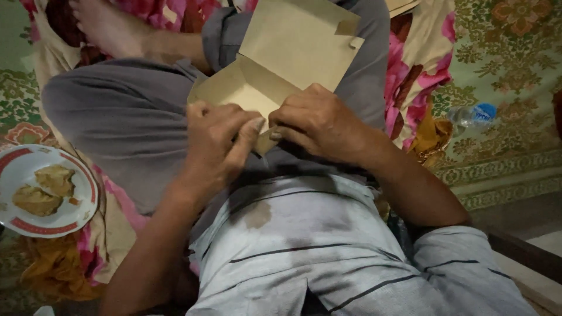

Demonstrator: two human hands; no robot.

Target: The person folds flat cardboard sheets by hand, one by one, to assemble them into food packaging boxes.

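Observation:
A tan cardboard box (293, 52) with its lid folded up rests on my lap, over grey trousers. My left hand (219, 143) pinches the box's near edge with thumb and fingers closed on a flap. From the other side, my right hand (319, 123) grips the same near edge, its fingertips touching the left hand's thumb. The flap between the two hands is mostly hidden by the fingers. The inside of the box looks bare.
A white plate (82, 175) with a red rim holds two brownish food pieces at the left. A clear plastic bottle (471, 115) lies on the patterned green carpet at right. Floral pink cloth lies under my legs. A bare foot shows at top left.

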